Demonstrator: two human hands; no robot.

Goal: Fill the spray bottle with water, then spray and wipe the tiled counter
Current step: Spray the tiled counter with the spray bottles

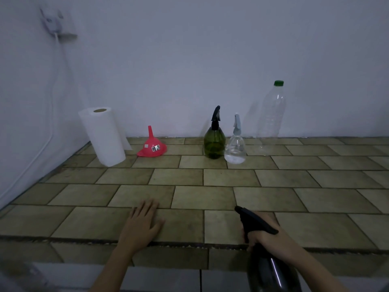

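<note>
Left hand [143, 223] lies palm down, fingers straight, flat on the tiled counter [315, 226] near its front edge. Right hand [264, 232], forearm reaching in from lower right, grips the neck of a dark spray bottle [269, 270], nozzle aimed forward over the counter.

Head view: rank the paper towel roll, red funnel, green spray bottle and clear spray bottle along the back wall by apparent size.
1. Paper towel roll
2. Green spray bottle
3. Clear spray bottle, slightly smaller than the green
4. Red funnel
All stand at similar depth.
</note>
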